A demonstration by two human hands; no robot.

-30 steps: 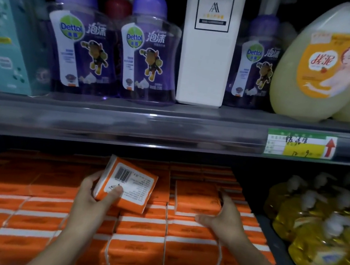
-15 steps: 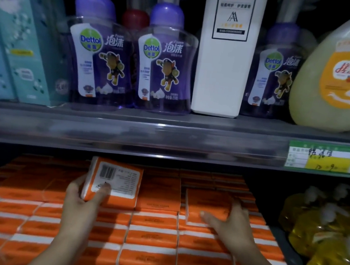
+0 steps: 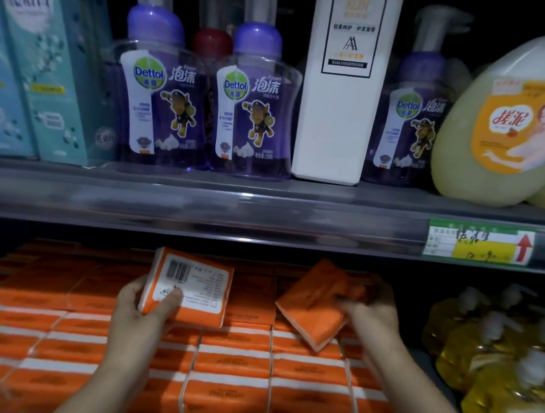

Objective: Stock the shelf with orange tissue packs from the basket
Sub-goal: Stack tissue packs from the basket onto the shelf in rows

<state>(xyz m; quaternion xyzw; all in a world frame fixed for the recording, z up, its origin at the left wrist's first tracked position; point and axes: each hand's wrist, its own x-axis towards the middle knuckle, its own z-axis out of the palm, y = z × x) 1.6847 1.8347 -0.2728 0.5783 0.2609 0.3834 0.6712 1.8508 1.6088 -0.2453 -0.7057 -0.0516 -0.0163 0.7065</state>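
The right hand [image 3: 372, 318], flat on the stacked packs [image 3: 233, 360] a moment ago, now grips a tilted pack [image 3: 315, 304] lifted off them, likely opening a slot for the barcode pack [image 3: 191, 285] clamped in the left hand [image 3: 136, 309] just above the stack.

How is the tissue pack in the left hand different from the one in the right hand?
The left-hand pack shows a white label with a barcode; the right-hand pack shows only plain orange.
The left-hand pack sits almost straight; the right-hand pack is tipped diagonally.
The left hand has its thumb on the label; the right hand grips its pack from the side.
Both are orange tissue packs.
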